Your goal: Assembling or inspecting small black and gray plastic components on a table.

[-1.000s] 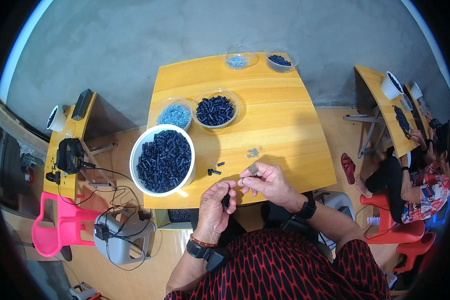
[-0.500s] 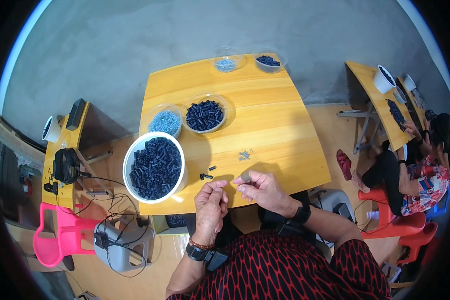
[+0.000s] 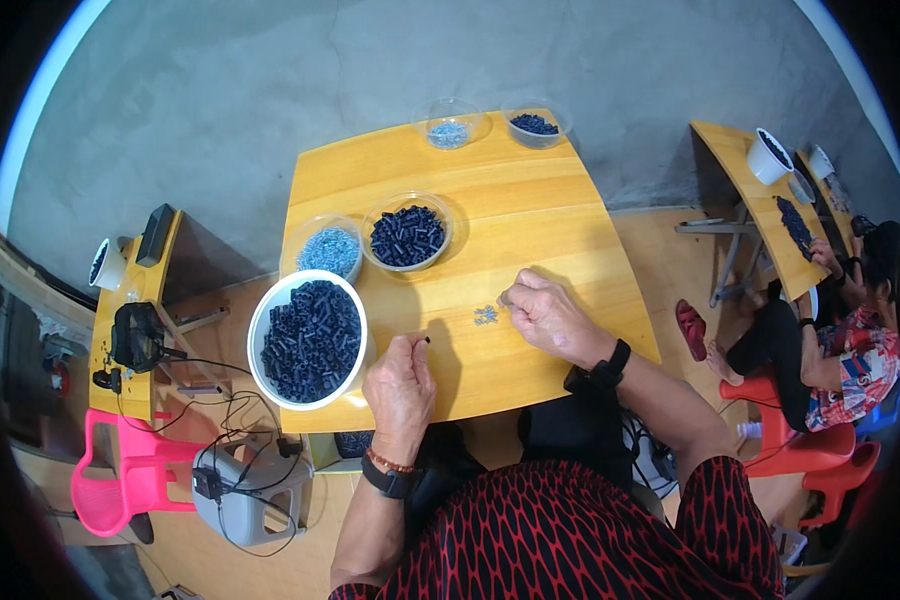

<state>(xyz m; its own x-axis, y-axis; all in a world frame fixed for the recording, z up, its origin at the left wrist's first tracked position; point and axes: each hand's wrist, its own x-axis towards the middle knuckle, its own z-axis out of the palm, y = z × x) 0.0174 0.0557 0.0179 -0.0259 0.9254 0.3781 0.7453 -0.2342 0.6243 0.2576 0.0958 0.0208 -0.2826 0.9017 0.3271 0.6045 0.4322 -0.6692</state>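
Note:
My left hand (image 3: 401,388) is closed above the near edge of the table, to the right of a white bucket (image 3: 360,388) heaped with short black plastic tubes (image 3: 311,340). The dark end of a small black tube (image 3: 428,340) shows at its fingertips. Farther right, my right hand (image 3: 552,318) is curled with thumb and forefinger together beside a small pile of thin silver metal pieces (image 3: 485,316), which look like screws. Whatever the right fingertips pinch, if anything, is too small to make out.
On the wooden table (image 3: 530,220) stand a clear bowl of silver pieces (image 3: 329,252) and a clear bowl of black tubes (image 3: 408,237). Two more clear bowls sit at the far edge. At right, another person (image 3: 850,350) works at a separate table. A pink chair (image 3: 135,470) stands left.
My hands have moved apart. The right went forward to the silver pile; the left shifted slightly left and forward over where loose black tubes lay, and now holds a black tube.

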